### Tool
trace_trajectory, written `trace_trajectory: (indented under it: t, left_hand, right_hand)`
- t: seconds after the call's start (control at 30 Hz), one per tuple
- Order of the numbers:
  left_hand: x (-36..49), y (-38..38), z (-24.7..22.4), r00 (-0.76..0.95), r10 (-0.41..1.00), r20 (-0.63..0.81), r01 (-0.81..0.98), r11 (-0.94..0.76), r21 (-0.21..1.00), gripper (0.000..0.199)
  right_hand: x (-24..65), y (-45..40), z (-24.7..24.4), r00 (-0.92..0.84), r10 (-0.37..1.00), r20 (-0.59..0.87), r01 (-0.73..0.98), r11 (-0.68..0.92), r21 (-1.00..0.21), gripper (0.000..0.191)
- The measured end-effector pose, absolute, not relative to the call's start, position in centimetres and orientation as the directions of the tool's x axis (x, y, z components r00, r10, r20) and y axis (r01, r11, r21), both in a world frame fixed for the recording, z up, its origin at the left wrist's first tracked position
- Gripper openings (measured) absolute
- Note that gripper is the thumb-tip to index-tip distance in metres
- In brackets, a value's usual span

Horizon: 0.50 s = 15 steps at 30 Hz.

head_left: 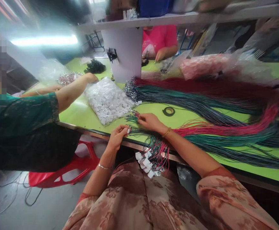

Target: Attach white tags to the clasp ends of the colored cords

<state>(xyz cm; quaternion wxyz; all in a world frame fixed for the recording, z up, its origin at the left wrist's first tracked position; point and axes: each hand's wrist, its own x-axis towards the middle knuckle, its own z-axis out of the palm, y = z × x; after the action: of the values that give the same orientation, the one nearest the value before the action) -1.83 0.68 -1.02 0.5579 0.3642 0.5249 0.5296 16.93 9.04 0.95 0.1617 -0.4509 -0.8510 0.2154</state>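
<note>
The left hand (117, 135) pinches a white connector (128, 130) by the table edge (89, 130), best held steady, and the right hand (151, 122), whose grip I cannot tell, should part the red wire tips (136, 113) gently.

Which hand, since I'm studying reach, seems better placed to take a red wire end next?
Probably the right: the right hand is right by the red wire ends, while the left hand is farther off and pinches a small white piece.

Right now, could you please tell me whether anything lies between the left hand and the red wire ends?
Yes: the green wire ends lie between the left hand and the red wire ends, near the right hand.
</note>
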Motion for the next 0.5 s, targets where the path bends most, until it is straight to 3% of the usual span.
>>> trace_trajectory:
  t: [0.1,0.23,0.4,0.5]
  left_hand:
    - [-2.4,0.9,-1.1,-0.132,0.972,-0.193,-0.191,0.166,0.967,0.037]
    - [-2.3,1.1,-1.1,-0.126,0.974,-0.19,-0.214,0.16,0.964,0.035]
    - [-1.7,1.4,-0.8,-0.118,0.977,-0.177,-0.334,0.129,0.934,0.03]
    - [-1.2,1.8,-0.6,-0.113,0.979,-0.172,-0.414,0.111,0.903,0.027]
  right_hand:
    - [16.7,9.9,0.2,-0.516,0.856,0.019,0.805,0.492,-0.331,0.019]
    - [16.6,9.9,-0.4,-0.511,0.859,0.025,0.82,0.496,-0.285,0.024]
    - [16.9,10.3,0.2,-0.476,0.869,0.137,0.739,0.48,-0.473,0.019]
    - [16.0,10.6,0.9,-0.487,0.845,0.222,0.564,0.498,-0.659,0.013]
